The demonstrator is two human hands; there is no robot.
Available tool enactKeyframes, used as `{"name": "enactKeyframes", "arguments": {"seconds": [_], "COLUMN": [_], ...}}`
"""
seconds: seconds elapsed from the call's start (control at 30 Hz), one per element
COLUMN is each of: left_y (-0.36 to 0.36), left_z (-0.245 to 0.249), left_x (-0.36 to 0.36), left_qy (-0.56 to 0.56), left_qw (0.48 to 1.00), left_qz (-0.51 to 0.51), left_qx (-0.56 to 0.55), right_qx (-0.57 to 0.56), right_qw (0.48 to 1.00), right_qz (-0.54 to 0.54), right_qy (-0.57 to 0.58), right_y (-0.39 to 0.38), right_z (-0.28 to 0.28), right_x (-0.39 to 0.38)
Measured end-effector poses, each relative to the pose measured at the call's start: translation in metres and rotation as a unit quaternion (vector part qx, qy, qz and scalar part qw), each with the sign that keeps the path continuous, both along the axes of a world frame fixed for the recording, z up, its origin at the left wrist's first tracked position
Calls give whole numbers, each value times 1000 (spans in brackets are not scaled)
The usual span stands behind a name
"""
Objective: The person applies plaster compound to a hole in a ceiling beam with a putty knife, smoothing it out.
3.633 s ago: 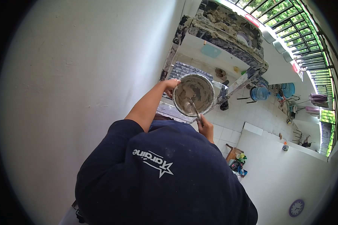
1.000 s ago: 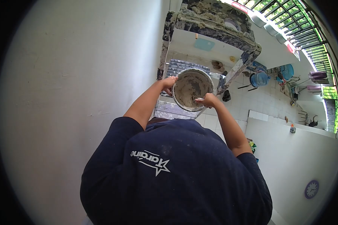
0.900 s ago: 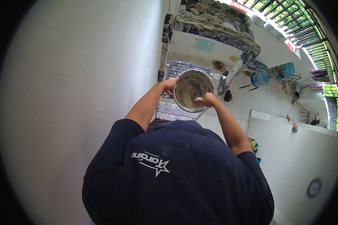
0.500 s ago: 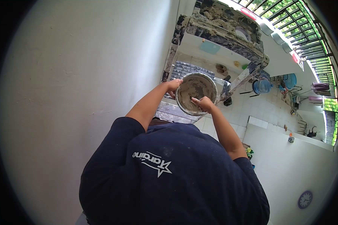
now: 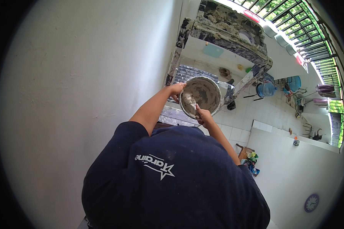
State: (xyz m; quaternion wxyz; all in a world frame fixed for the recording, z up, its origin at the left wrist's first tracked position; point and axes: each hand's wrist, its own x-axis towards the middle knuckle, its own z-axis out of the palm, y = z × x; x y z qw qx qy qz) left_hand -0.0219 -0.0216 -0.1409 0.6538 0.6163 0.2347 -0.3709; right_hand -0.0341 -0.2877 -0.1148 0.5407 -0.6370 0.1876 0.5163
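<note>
A round bucket [image 5: 212, 91], with grey-beige putty smeared over its inner wall, is held in front of my body. My left hand [image 5: 176, 90] is closed on its left rim. In my right hand [image 5: 205, 116], at the near rim, is the handle of what looks like a putty knife [image 5: 195, 107]. Its blade points into the bucket and is hidden by a thick pale lump of putty [image 5: 188, 99] at the left inner side.
A putty-caked scaffold platform [image 5: 229, 32] stands ahead, with a slatted step [image 5: 195, 71] below. A white wall [image 5: 95, 76] runs along my left. Farther right are a blue water jug [image 5: 266, 89], a railing [image 5: 294, 23], a low partition [image 5: 279, 152] and a wall clock [image 5: 311, 202].
My right hand has drawn back from inside the bucket to its near rim. A putty lump now shows at the left inner side. My left hand stays on the rim.
</note>
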Motion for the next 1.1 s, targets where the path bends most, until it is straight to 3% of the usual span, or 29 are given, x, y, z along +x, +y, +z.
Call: {"name": "enactKeyframes", "arguments": {"seconds": [0.1, 0.27, 0.3, 0.37, 0.4, 0.5, 0.53, 0.63, 0.77, 1.0, 1.1], "left_y": [-1, 0, 0, 1, 1, -1, 0, 1, -1, 1, -4], "left_z": [-1, 5, 3, -1, -1, 1, -1, -8, -6, -9, -5], "left_x": [0, 1, 2, 2, 1, -1, -1, 0, 1, 2, -1], "left_qy": [-8, 9, 7, 2, -2, -8, -5, -13, -11, -5, -20], "left_qw": [1000, 1000, 1000, 1000, 1000, 1000, 1000, 1000, 1000, 1000, 999], "left_qz": [-1, -14, -14, -16, -14, -11, -12, -7, -4, -7, 14], "left_qx": [4, -4, -5, -6, 0, 5, 0, 4, 13, -15, 32], "right_qx": [38, -13, -65, -161, -158, -209, -257, -272, -252, -264, -298], "right_qw": [999, 985, 944, 787, 743, 747, 714, 722, 710, 668, 720], "right_qz": [12, 49, 89, 161, 135, 221, 314, 361, 317, 412, 328], "right_qy": [9, -164, -310, -573, -636, -591, -571, -523, -576, -560, -534], "right_y": [-20, -52, -59, -55, -49, -58, -54, -45, -35, -39, -15], "right_z": [8, 42, 42, 74, 78, 35, 32, 35, 69, 31, 79], "right_x": [-6, -13, -17, -31, -39, -50, -50, -49, -51, -32, -25]}}
